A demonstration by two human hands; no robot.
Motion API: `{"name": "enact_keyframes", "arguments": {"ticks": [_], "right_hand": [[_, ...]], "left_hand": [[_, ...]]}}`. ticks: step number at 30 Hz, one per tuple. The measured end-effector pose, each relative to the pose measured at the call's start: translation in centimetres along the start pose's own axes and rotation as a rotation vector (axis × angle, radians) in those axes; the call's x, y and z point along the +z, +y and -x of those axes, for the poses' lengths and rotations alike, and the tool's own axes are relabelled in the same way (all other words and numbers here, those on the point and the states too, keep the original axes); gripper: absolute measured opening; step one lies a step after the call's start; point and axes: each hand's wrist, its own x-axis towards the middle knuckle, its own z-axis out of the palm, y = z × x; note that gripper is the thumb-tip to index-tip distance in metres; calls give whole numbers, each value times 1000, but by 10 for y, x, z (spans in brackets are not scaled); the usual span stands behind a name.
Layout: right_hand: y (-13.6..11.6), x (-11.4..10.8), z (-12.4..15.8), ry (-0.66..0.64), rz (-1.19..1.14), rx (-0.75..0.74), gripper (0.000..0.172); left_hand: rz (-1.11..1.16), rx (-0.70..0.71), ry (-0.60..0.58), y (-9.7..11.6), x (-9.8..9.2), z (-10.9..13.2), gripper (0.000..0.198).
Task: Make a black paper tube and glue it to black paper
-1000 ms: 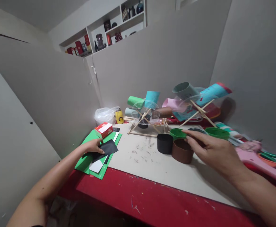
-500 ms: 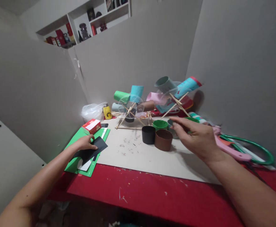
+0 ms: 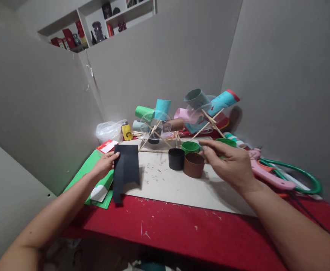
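My left hand (image 3: 106,165) pinches a sheet of black paper (image 3: 129,165) by its left edge and holds it up; a strip hangs down at its lower left and the bottom is cut out. My right hand (image 3: 229,162) is closed in a pinch above the board, and what lies between its fingertips is hidden. Just left of those fingers stand a black paper ring (image 3: 176,159), a brown paper ring (image 3: 193,165) and a green paper ring (image 3: 190,146). Another green ring (image 3: 226,142) shows partly behind my right hand.
Behind stand two stick-framed wheels with clear discs (image 3: 156,126) and coloured paper cups (image 3: 163,108). A green folder (image 3: 83,171) lies left with a red box (image 3: 107,146). At right lie a pink glue gun (image 3: 269,175) and green hose (image 3: 314,184). A pale board (image 3: 159,188) covers the red table (image 3: 165,222).
My left hand has lifted the black paper off the green folder and turned it upright, moving it right. My right hand has shifted slightly left and stays pinched.
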Motion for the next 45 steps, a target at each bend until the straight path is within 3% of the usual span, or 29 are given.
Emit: {"name": "enact_keyframes", "arguments": {"ticks": [2,4,7,10,13,22,28,33,40,45], "right_hand": [[-10,8,6,-105,-220,215,26],[-22,18,14,-313,-464,462,30],[-38,35,29,-537,-554,566,40],[-46,46,40,-680,-632,654,43],[-45,47,43,-737,-688,720,45],[-30,46,40,-755,-684,789,35],[-21,51,45,-767,-606,773,35],[-16,54,47,-744,-427,664,39],[-8,59,50,-667,-55,320,27],[-10,55,52,-649,190,87,27]], "left_hand": [[122,37,44,1,19,0,45],[220,40,60,1,39,3,39],[330,13,24,-2,68,13,30],[393,-29,-39,-6,86,25,25],[400,-88,-109,-9,89,33,27],[335,-223,-169,-19,67,34,39],[300,-257,-207,-27,66,33,34],[199,-248,-253,-30,61,32,35],[47,58,-45,-16,57,23,42],[-124,279,-37,1,74,20,37]]}}
